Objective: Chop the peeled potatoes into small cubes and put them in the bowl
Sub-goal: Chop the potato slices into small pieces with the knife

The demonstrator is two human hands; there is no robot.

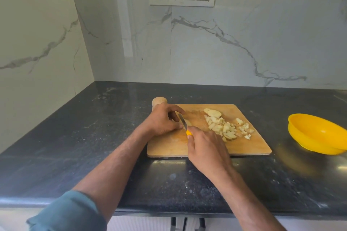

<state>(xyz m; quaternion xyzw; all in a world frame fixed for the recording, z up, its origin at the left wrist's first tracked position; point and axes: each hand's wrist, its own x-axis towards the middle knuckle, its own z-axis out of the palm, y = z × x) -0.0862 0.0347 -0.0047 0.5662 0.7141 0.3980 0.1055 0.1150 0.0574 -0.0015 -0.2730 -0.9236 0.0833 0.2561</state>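
At frame centre, right hand gripping knife, left hand curled over a potato piece on cutting board.

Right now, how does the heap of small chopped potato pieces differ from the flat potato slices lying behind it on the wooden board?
The heap of small chopped potato pieces is many little irregular bits, while the flat potato slices are a few broad rounded pieces. The heap spreads toward the board's right side; the slices lie at its far edge. Both are pale, rest on the wooden cutting board, and neither is in the yellow plastic bowl.
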